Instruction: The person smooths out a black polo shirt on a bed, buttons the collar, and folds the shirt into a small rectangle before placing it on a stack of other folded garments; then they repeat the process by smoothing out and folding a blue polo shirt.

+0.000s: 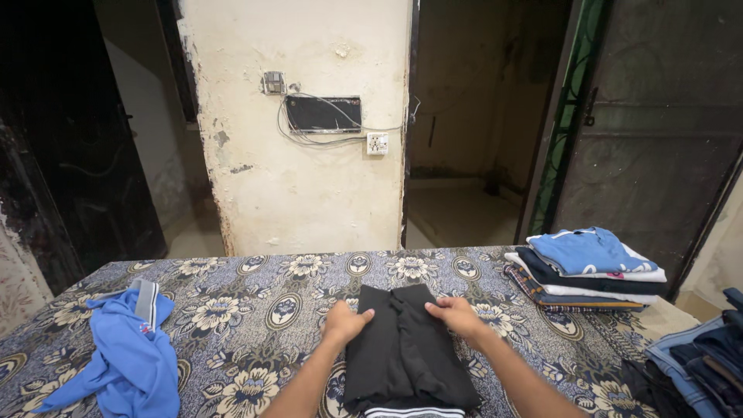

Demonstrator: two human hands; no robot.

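One soft black garment (406,352), folded to a long rectangle with white stripes at its near edge, lies on the floral-cloth tabletop (248,310). The fingers of the left hand (343,321) and right hand (457,316) pinch its two sides. Left of the fingers lies one crumpled blue shirt (124,356); right of them stands one stack of folded clothes (584,271).

We cannot see the near end of the black garment (406,356), cut off by the bottom edge. The jeans pile (708,360) on the right runs out of frame. Our left hand (344,321) hides its fingertips in the cloth. The far doorways on both sides are too dark to read.
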